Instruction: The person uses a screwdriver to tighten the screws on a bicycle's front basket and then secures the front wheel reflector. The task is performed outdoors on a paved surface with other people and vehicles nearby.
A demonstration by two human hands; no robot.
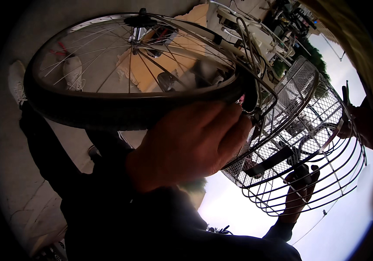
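Observation:
My left hand is large in the centre, back upward, fingers curled at the front fork beside a bicycle wheel's black tyre; what they hold is hidden. My right hand, lower right behind the basket's bars, is closed around a dark object, perhaps a grip, seen in silhouette. The wire basket fills the right side, joined by rods and cables to the bicycle's front end.
Another hand, whose I cannot tell, is at the right rim. Torn cardboard lies on concrete. Dark-trousered legs with white shoes show at left. Parked bicycles stand beyond; sky shows at right.

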